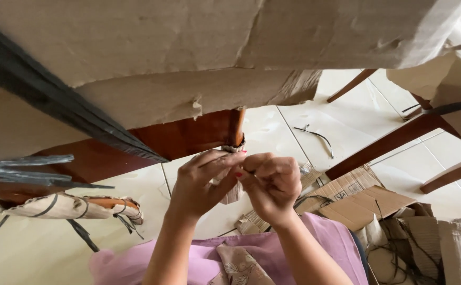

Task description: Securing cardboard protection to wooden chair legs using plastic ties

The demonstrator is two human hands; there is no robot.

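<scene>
Light, soft, tear-prone cardboard wrap [234,192] on wooden leg [234,126] is being pinched by left hand [201,184] & right hand [270,182] grip, prob. best at loose edge.

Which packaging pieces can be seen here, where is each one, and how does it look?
Cardboard wrapping: top, around the wooden furniture; large, brown, torn.
Black strap: diagonal across it, upper left.
Flattened cardboard box: on the tiled floor, right; brown, dark print.
Corrugated paper rolls: lower right; beige.
</scene>
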